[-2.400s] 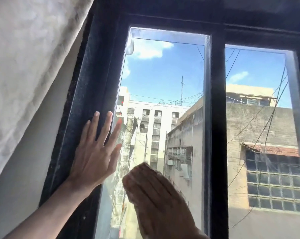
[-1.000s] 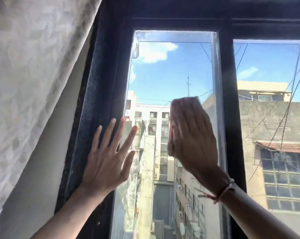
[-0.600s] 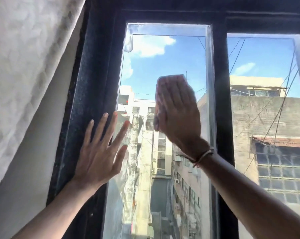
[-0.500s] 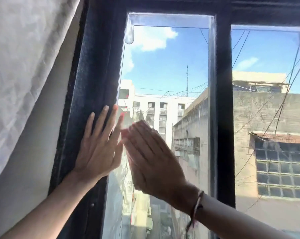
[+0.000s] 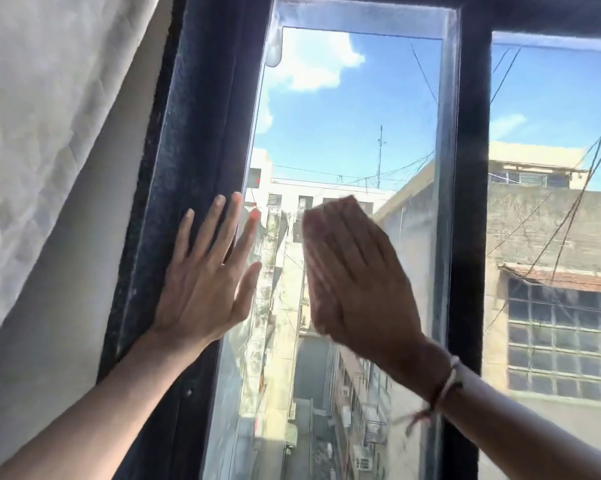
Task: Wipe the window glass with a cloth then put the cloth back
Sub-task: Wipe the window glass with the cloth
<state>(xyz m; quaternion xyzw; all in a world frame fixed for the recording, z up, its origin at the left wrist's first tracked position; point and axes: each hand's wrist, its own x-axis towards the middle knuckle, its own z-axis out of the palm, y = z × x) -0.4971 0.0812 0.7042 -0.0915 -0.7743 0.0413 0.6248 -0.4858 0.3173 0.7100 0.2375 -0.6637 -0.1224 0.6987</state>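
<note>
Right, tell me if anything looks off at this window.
No cloth shows under the right hand, flat and blurred on the glass; it may be hidden. A hazy smear remains at the pane's top left corner. The left hand braces on the frame.

Right hand motion-blurred, cloth hidden beneath it, forearms cut off below

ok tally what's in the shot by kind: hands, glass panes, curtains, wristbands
Hands: 2, the left hand flat on the frame edge, the right hand blurred against the glass.
Glass panes: 2, the left pane and the right pane.
Curtains: 1, the white curtain.
Wristbands: 1, the wristband.
Total: 6.
</note>
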